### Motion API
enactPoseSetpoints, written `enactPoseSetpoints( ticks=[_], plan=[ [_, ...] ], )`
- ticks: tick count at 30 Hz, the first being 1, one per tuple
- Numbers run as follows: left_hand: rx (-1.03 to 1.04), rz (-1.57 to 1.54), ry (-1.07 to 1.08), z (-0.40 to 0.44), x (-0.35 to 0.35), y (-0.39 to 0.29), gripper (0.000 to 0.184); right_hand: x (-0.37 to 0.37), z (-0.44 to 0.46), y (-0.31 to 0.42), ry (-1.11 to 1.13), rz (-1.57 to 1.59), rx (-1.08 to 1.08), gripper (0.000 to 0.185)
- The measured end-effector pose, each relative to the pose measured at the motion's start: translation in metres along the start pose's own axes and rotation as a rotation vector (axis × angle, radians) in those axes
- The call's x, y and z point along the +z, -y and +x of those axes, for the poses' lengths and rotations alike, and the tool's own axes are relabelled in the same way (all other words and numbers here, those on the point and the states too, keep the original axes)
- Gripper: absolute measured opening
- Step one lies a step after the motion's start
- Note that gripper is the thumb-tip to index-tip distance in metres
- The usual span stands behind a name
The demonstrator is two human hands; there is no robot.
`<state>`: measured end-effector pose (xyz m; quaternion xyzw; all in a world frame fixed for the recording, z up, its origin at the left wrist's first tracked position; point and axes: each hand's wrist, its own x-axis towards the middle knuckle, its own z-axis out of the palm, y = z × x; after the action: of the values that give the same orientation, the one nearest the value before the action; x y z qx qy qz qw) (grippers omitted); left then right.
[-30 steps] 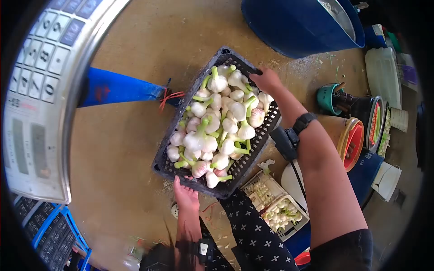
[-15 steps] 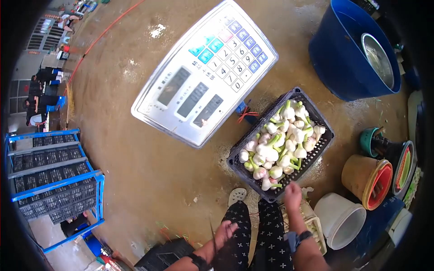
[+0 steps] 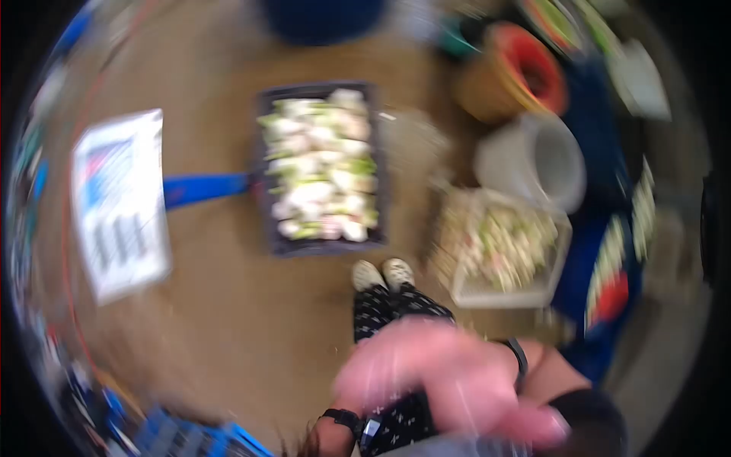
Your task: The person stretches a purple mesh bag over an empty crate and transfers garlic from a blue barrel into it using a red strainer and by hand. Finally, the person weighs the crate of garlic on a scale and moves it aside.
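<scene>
Both of my hands are smeared by motion and overlap in front of my patterned trousers. My left hand (image 3: 392, 354) reaches in from the lower left, with a dark watch at the wrist. My right hand (image 3: 472, 392) comes from the lower right, below a thin black band. Their fingers are too blurred to read, and nothing held can be made out. Beyond my shoes stands a dark plastic crate (image 3: 381, 175) full of garlic bulbs (image 3: 320, 171) with green stems, out of reach of both hands. To its left is a white electronic scale (image 3: 122, 198) on a blue post (image 3: 207, 189).
A pale basket (image 3: 506, 298) of garlic pieces or stems sits right of my feet. Behind it are a white bucket (image 3: 495, 164) and a tan bucket (image 3: 476, 95) with red inside. A blue tub (image 3: 324, 21) stands at the top; a blue rack (image 3: 179, 438) is lower left.
My view has turned, so the crate and scale now lie further left. My hands, apart before with the right one by the crate's near corner, have come together near my body.
</scene>
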<state>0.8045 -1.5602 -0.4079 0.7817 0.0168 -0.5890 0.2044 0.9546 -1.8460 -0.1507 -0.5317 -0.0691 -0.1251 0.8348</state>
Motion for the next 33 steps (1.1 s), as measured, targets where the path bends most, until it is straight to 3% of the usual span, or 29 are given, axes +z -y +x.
enactPoseSetpoints(
  ticks=[1,3,4,8,11,13,15,19,20,21,22,23,24,25,27,30,32,33],
  plan=[
    [-0.087,0.04,-0.01,-0.021,-0.028,-0.057,0.055,-0.004,-0.011,0.017,0.084,0.081,-0.189,0.06],
    [-0.035,0.063,-0.032,0.009,0.001,-0.009,0.054,-0.016,-0.037,0.046,0.194,0.116,-0.441,0.055],
    [0.051,0.176,-0.059,0.01,-0.001,-0.019,0.054,-0.026,-0.051,0.057,0.195,0.083,-0.511,0.053],
    [0.096,0.3,-0.083,0.024,0.001,-0.037,0.052,-0.075,-0.127,0.096,-0.041,-0.235,-0.557,0.045],
    [0.117,0.364,-0.092,0.026,0.013,-0.066,0.052,-0.124,-0.205,0.125,-0.52,-0.726,-0.327,0.042],
    [0.174,0.34,-0.098,0.038,0.026,-0.069,0.051,-0.154,-0.254,0.134,-0.944,-1.005,0.098,0.046],
    [0.16,0.382,-0.103,0.028,0.049,-0.097,0.052,-0.195,-0.32,0.141,-1.248,-0.811,0.403,0.05],
    [0.062,0.531,-0.181,0.013,0.124,-0.133,0.052,-0.323,-0.488,0.178,-1.483,-1.08,0.476,0.05],
    [-0.005,0.609,-0.182,0.009,0.141,-0.137,0.054,-0.351,-0.527,0.196,-1.464,-1.226,0.615,0.053],
    [-0.007,0.629,-0.187,0.007,0.161,-0.137,0.054,-0.379,-0.562,0.219,-1.492,-1.117,0.787,0.051],
    [-0.053,0.717,-0.171,0.009,0.18,-0.132,0.055,-0.409,-0.612,0.221,-1.522,-1.281,0.794,0.049],
    [-0.1,0.801,-0.154,0.012,0.2,-0.129,0.055,-0.435,-0.651,0.232,-1.517,-1.321,0.962,0.047],
    [-0.121,0.858,-0.143,0.009,0.223,-0.129,0.054,-0.464,-0.693,0.239,-1.523,-1.224,1.116,0.045],
    [-0.129,0.868,-0.152,0.006,0.244,-0.129,0.054,-0.491,-0.737,0.237,-1.496,-1.352,1.071,0.043],
    [-0.152,1.102,-0.147,0.001,0.282,-0.133,0.053,-0.532,-0.772,0.248,-1.526,-1.288,1.161,0.041],
    [-0.123,1.4,-0.178,-0.025,0.341,-0.185,0.054,-0.57,-0.796,0.237,-1.578,-1.069,1.048,0.037],
    [-0.227,1.343,-0.183,-0.027,0.354,-0.214,0.052,-0.578,-0.778,0.233,-1.832,-1.237,1.113,0.032],
    [-0.316,1.27,-0.186,-0.027,0.355,-0.227,0.052,-0.581,-0.782,0.23,-1.824,-1.223,1.119,0.032]
  ],
)
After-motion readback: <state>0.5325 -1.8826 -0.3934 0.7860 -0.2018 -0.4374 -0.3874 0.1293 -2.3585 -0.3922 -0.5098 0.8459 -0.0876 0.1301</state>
